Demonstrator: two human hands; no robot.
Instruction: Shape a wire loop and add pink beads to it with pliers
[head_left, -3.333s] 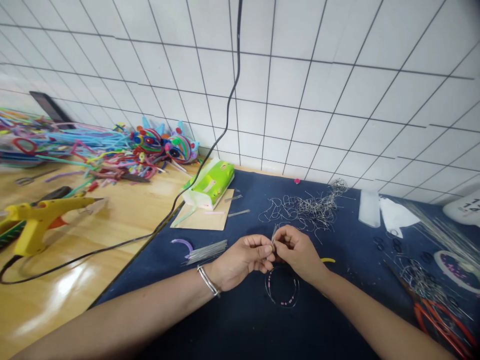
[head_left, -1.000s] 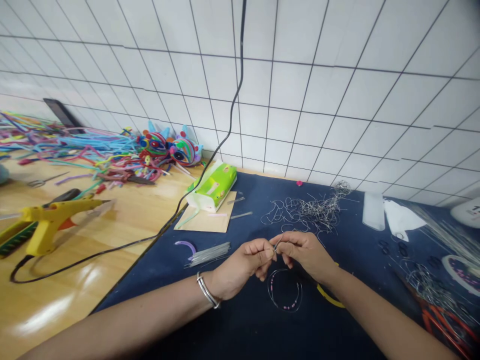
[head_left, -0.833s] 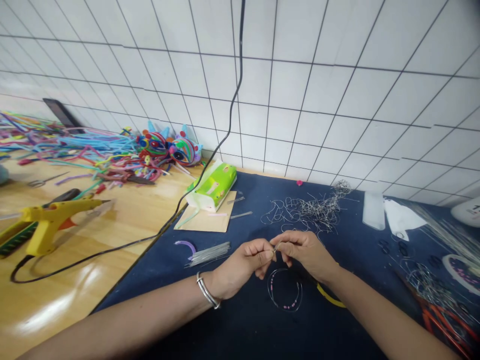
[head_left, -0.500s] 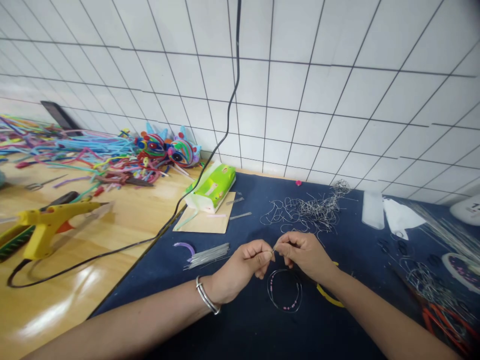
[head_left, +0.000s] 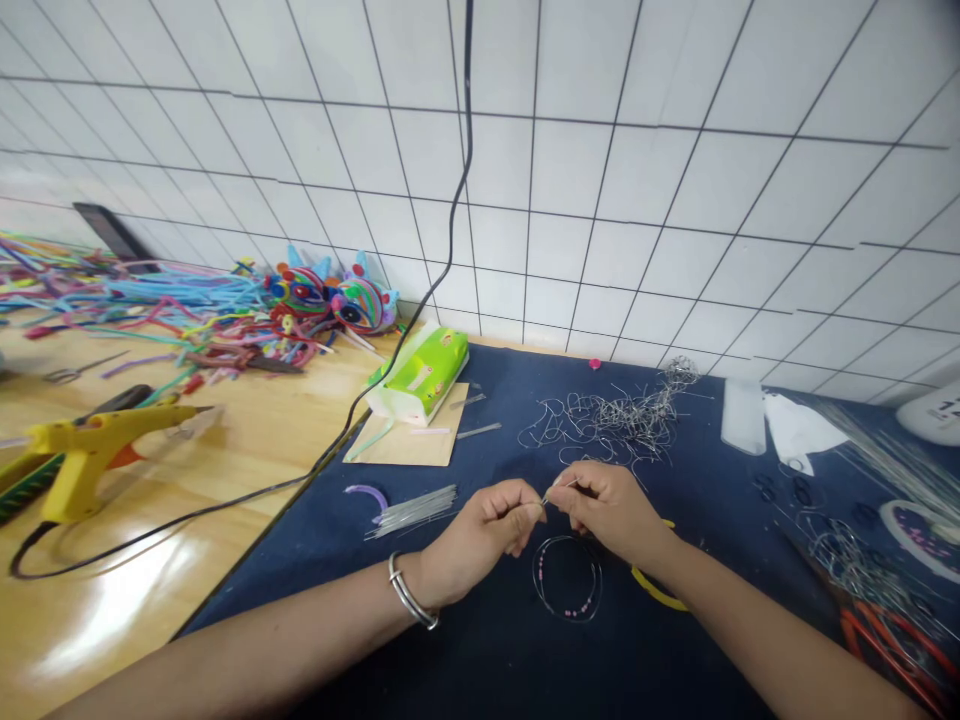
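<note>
My left hand (head_left: 495, 530), with a silver bangle on its wrist, pinches a thin wire (head_left: 545, 499) between thumb and forefinger. The thumb and fingers of my right hand (head_left: 600, 505) are closed on the same wire, so the fingertips of both hands nearly touch. Just below them is a round wire loop (head_left: 568, 612) carrying several small pink beads; I cannot tell whether it joins the pinched wire. A bundle of straight silver wires (head_left: 414, 512) lies left of my left hand, beside a purple curved strip (head_left: 373, 491). Partly behind my right forearm is a yellow curved piece (head_left: 658, 592).
Tangled wire (head_left: 622, 418) lies beyond my hands on the dark blue mat (head_left: 480, 650). A green tissue pack (head_left: 431, 372) and black cable (head_left: 352, 425) are left of it. A yellow glue gun (head_left: 90, 450) rests on the wood. Orange-handled pliers (head_left: 885, 650) lie right.
Both hands stay in nearly the same place, still pinching the wire. A little more of it shows at the right fingertips. The whole view has shifted slightly.
</note>
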